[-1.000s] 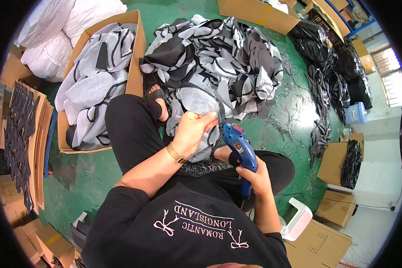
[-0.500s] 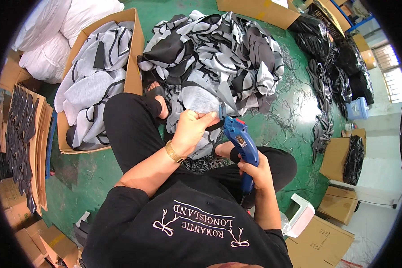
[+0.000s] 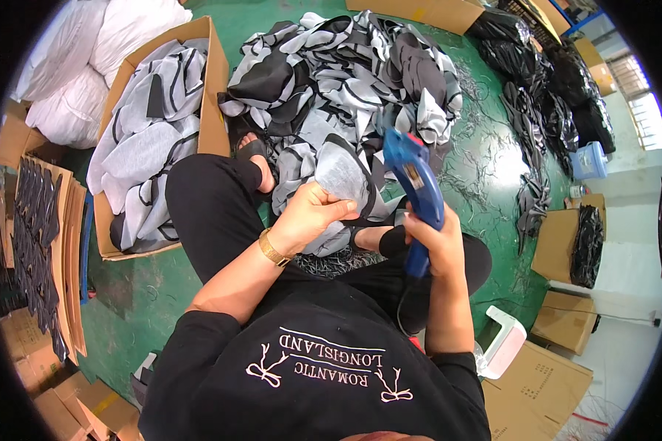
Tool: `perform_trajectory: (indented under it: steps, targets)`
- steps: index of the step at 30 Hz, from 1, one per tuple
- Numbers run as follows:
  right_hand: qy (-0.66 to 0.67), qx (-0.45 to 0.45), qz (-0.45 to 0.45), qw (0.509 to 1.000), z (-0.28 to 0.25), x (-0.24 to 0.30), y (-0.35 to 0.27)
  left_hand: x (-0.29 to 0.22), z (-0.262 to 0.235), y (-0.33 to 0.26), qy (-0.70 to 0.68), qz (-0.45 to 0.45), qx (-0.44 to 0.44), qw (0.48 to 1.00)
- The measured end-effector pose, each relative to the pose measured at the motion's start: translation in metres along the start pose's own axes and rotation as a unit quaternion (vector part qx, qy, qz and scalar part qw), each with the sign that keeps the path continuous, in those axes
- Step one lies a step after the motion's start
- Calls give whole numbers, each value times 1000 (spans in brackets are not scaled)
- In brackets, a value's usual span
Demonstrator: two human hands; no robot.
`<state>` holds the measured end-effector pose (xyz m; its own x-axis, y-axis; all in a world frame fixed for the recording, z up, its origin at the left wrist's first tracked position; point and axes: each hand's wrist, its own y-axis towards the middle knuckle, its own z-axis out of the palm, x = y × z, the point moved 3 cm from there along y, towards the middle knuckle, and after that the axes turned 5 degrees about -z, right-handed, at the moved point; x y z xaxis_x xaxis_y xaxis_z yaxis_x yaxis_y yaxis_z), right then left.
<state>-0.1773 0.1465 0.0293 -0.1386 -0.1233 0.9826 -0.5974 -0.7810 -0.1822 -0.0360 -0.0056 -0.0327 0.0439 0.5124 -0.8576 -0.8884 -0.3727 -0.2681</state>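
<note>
Between the thumb and fingers of my left hand (image 3: 312, 215) is the near edge of a grey fabric piece (image 3: 341, 176) with a dark border. My right hand (image 3: 438, 239) is wrapped around the handle of blue electric scissors (image 3: 417, 180), which have a red button on top and a cord trailing from the lower end. The head of the scissors is raised to the right of the fabric, apart from it; its blades are blurred. Beyond both hands spreads a large heap of grey, white and black fabric pieces (image 3: 360, 95) on the floor.
An open cardboard box (image 3: 212, 95) full of similar pieces stands at my left. White sacks (image 3: 65, 106) lie behind it. Thin offcuts litter the green floor (image 3: 485, 184). Black plastic bags (image 3: 566, 88), a blue bucket (image 3: 588, 160) and cartons (image 3: 563, 320) line the right side.
The electric scissors have moved up and right, away from the fabric edge they were touching. My left hand still pinches the fabric, shifted slightly down, and more of the dark border shows.
</note>
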Motion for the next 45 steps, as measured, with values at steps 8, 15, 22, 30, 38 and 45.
perform_trajectory:
  steps: [8,15,22,30,38,45]
  targets:
    - [-219,-12,-45,975,24,-5,14,-1,18,-7,-83,-31,0,996]
    - [42,8,47,998,15,-11,-6,2,9,5,-237,-24,-38,971]
    - [17,56,99,993,-14,-28,-40,-1,-10,13,-146,22,-149,978]
    - [4,68,144,987,-12,-41,-45,-9,-12,8,-106,32,-180,977]
    - [45,59,142,987,-10,-46,-42,-8,-12,9,-77,63,-148,984]
    - [31,73,145,986,-12,-37,-40,-19,-14,3,-54,54,-114,991]
